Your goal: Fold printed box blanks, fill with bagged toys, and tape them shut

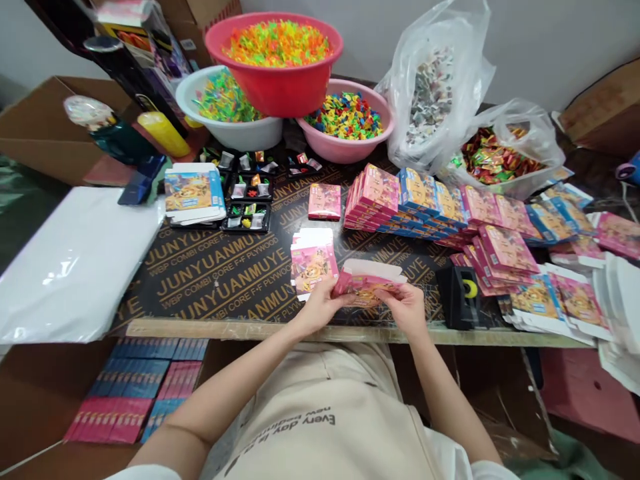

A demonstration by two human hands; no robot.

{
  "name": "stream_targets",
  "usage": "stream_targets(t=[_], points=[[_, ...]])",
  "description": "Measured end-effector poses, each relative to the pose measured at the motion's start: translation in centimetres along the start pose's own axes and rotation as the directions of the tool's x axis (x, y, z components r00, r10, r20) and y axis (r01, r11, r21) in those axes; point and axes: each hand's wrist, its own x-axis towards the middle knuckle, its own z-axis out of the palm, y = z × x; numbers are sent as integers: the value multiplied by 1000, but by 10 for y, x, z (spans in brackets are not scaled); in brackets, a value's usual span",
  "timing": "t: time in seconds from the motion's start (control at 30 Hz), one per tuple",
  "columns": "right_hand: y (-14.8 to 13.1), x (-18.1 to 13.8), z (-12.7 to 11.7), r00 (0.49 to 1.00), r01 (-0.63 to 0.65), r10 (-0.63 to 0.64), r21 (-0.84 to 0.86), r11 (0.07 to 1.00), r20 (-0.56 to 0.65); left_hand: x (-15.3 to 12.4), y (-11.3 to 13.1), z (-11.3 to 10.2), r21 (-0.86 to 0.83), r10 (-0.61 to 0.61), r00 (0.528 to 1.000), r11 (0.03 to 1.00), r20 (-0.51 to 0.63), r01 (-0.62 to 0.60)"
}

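Observation:
My left hand (320,303) and my right hand (407,308) together grip a small pink printed carton (367,281) just above the table's front edge. Its top flap stands open. Both hands have fingers curled round the carton's ends. Right behind my left hand lies a stack of flat pink cartons (313,261). A single closed pink box (325,201) sits farther back in the middle.
Black trays of small toys (247,200) and a blue carton stack (194,193) lie back left. Three basins of coloured plastic pieces (277,60) stand behind. Rows of pink and blue boxes (430,200) fill the right. A black tape dispenser (463,293) stands near my right hand.

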Motion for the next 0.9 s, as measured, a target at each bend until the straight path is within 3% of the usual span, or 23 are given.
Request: stream_targets(t=[0.1, 0.2, 0.3, 0.47, 0.63, 0.77, 0.9], points=[[9, -12, 4, 997, 10, -9, 9, 1000, -77, 4, -10, 18, -210, 1, 977, 977, -212, -47], [10, -21, 14, 994, 36, -13, 206, 978, -112, 4, -14, 31, -312, -33, 973, 949, -229, -41], [5, -22, 18, 992, 8, 37, 344, 939, -125, 5, -15, 33, -251, -41, 975, 968, -217, -15], [-7, -18, 17, 983, -1, 63, 343, 939, -172, 8, -7, 29, -122, 19, 976, 991, -217, -47], [-4, -22, 24, 934, 216, -112, 290, 932, -339, 10, -8, 38, -37, 282, 916, 952, -285, -305], [4, -28, 25, 910, 269, -202, 144, 952, -362, 8, -14, 36, 82, 333, 916, 943, -223, -323], [4, -33, 17, 916, 304, -272, 67, 950, -295, 6, -10, 25, 189, 352, 926, 927, -139, -324]])
